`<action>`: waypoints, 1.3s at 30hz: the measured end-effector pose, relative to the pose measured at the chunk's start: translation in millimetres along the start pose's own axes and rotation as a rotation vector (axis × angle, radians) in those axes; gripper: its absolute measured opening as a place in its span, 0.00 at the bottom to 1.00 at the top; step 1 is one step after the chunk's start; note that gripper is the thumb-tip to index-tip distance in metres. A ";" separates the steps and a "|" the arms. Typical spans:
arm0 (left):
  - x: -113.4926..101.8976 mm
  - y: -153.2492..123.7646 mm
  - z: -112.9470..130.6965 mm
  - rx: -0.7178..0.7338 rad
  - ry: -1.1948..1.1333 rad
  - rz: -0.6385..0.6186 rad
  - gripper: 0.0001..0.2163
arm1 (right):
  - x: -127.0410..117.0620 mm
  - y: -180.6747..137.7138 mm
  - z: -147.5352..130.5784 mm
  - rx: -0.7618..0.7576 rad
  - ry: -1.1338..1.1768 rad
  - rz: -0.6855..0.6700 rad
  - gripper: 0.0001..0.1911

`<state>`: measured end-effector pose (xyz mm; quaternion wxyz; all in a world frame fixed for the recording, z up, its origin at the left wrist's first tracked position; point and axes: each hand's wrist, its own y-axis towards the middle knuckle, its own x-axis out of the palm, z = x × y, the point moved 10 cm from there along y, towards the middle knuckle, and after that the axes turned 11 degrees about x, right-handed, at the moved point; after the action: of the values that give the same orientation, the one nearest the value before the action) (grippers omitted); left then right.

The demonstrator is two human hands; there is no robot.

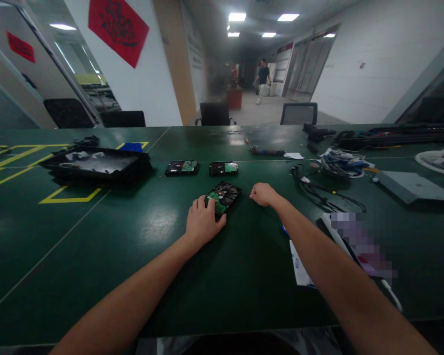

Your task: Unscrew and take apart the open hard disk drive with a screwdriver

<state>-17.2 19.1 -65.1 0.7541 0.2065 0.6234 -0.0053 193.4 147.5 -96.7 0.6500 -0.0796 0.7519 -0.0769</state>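
Note:
A black hard drive [229, 193] with a green circuit board lies tilted at an angle on the green table in front of me. My left hand [203, 222] grips its near left end, fingers on the far side and thumb on the near side, partly covering the board. To the right of the drive, apart from it, my right hand [262, 194] is closed just above the table. Whatever its fingers may pinch is too small or hidden to make out. Two more hard drives, one at left [182, 167] and one at right [224, 168], lie flat farther back.
Stacked black trays [96, 165] stand at the left. On the right are an electric screwdriver [268, 151], black cables [318, 190], a cable bundle [342, 162], a grey metal box [416, 187] and a paper packet [299, 266] beneath my right forearm. A person [263, 79] walks in the background.

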 end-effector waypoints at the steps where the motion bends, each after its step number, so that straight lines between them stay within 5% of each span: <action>1: 0.2 -0.1 0.0 -0.001 0.000 -0.002 0.24 | -0.7 -1.6 1.1 -0.008 -0.001 -0.013 0.09; 14: 1.2 0.8 0.5 0.021 -0.012 0.006 0.24 | -16.9 -10.8 34.6 0.019 0.089 -0.043 0.07; 39: 5.8 7.9 -8.7 0.097 -0.090 0.032 0.26 | -13.9 -14.7 24.7 -0.037 0.163 0.052 0.06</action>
<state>-22.0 30.5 -69.3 0.7706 0.2522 0.5845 -0.0327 220.1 135.9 -83.6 0.5870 -0.0654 0.8052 -0.0525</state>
